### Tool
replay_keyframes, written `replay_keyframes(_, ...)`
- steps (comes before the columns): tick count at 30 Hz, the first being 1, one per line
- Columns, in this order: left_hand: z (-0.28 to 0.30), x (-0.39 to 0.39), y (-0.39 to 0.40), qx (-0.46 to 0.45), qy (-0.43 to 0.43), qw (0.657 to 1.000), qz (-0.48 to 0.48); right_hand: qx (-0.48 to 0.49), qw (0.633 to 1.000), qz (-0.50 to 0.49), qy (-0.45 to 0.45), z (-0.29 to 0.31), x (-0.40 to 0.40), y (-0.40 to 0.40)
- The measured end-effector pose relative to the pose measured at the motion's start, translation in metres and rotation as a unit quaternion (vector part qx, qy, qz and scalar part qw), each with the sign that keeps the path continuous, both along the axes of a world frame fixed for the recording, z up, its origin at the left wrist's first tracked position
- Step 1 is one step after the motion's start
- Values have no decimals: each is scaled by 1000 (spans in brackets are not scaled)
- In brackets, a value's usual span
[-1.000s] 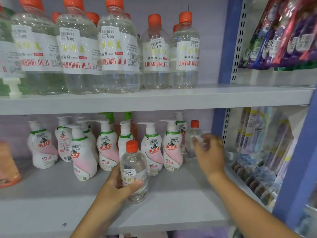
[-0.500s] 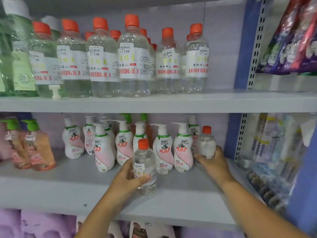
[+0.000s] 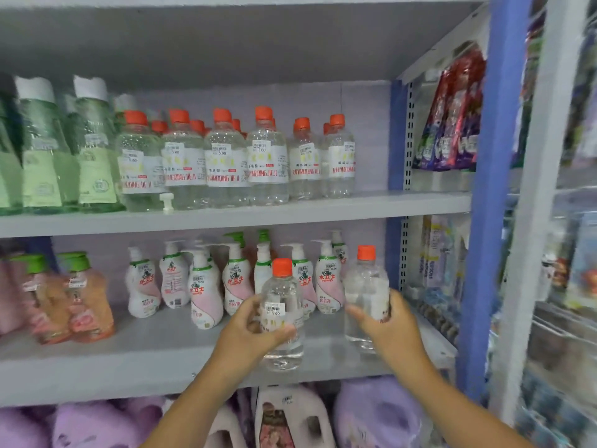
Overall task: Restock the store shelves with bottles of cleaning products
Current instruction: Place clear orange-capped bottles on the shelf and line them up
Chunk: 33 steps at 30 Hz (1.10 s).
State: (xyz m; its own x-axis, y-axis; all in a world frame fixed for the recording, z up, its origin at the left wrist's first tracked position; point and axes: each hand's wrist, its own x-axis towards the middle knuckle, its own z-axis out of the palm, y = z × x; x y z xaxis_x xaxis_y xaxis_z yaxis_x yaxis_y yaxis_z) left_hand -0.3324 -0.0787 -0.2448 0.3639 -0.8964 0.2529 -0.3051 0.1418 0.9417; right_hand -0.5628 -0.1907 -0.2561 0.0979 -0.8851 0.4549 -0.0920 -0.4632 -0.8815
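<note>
Both hands are wrapped around clear, orange-capped bottles: my left hand (image 3: 255,331) grips one bottle (image 3: 282,315) around its labelled middle, and my right hand (image 3: 387,321) holds a second bottle (image 3: 366,292) from its right side, close to the blue upright (image 3: 395,253). Both bottles sit upright over the front of the lower shelf (image 3: 129,360), ahead of the white pump bottles (image 3: 206,292); whether their bases are on the shelf I cannot tell through the blur. The matching row of orange-capped bottles (image 3: 226,160) stands on the shelf above (image 3: 290,211), with bare space at its right end. To do this well, I judge I should keep both bottles vertical, clear the upper shelf edge as I raise them, and set them down labels forward beside that row without nudging its neighbours.
</note>
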Motion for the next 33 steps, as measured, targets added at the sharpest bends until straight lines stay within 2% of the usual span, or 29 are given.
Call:
replay_keyframes(8, 97, -46, 60, -122, -32, 992, -14, -85, 994, 26, -70, 100, -2, 84)
replay_keyframes(16, 189, -74, 56, -174, -81, 980, 52, -144, 986, 86, -7, 197, -27, 58)
replay_keyframes(24, 234, -78, 11, -157, -111, 972, 134, -138, 988, 65, 34, 230, -24, 14)
replay_keyframes(30, 234, -74, -27, -122, -137, 968, 173, -106, 990, 75, 59, 227, -10, -29)
replay_keyframes(33, 232, -69, -45, -134, -141, 959, 205, -92, 987, 82, 108, 234, -9, -34)
